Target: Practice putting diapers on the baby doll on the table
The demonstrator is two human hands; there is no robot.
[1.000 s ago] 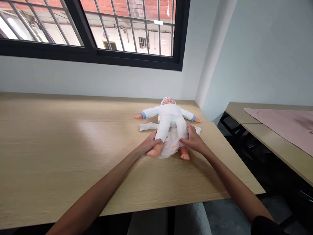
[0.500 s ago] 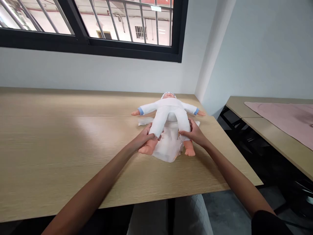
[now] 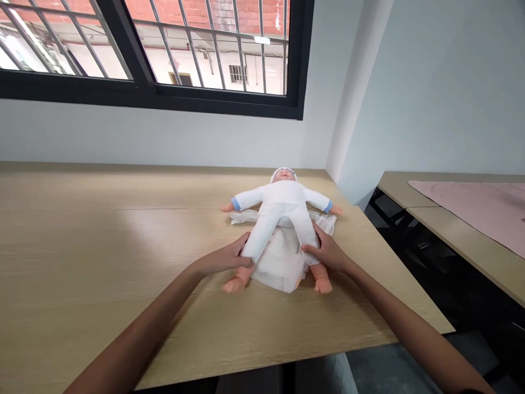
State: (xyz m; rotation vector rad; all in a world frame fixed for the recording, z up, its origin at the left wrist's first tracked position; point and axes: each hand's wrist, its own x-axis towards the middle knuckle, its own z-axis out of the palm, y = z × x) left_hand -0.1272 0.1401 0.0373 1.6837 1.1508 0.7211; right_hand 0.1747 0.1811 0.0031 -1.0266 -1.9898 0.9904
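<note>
A baby doll (image 3: pixel 285 194) in a white suit with blue cuffs lies on its back, head toward the wall, arms spread wide. Under its hips and between its legs an opened white diaper (image 3: pixel 274 268) is spread out, its side tabs showing left and right below the arms. My left hand (image 3: pixel 229 257) is closed around the doll's lower leg on the left, thumb across the top near the ankle. On the other side, my right hand (image 3: pixel 326 249) grips the other leg at the lower trouser part. Both bare feet point toward me. The fingers under the legs are hidden.
The doll lies on a light wooden table (image 3: pixel 102 262) close to its right edge. Past a dark gap stands another table (image 3: pixel 463 230) with a pink cloth (image 3: pixel 479 210) on it. Behind are a wall and a dark-framed barred window (image 3: pixel 221 101).
The doll's legs have come down and straightened toward me, the left one further outward, with both hands still on them. The view has tilted up slightly.
</note>
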